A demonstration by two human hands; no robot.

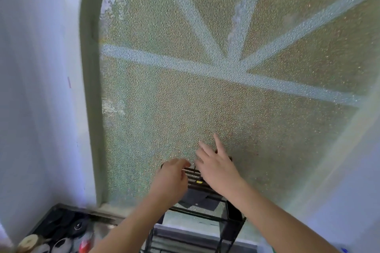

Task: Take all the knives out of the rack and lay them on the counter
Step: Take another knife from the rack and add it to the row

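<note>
- Black slotted knife rack (pixel 197 176) stands against pebbled window glass (pixel 205 88).
- My left hand (pixel 171 177) curls loosely at its top, grasp unclear.
- My right hand (pixel 216 168) hovers spread, empty.

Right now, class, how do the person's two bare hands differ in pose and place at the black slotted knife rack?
The left hand is curled, fingertips bunched at the near-left edge of the black slotted knife rack; the right hand is flat, fingers spread. The left hand sits lower and nearer; the right hand reaches higher, its fingers up against the frosted window glass. Both are at the rack top. Whether either hand holds a knife is unclear.
</note>
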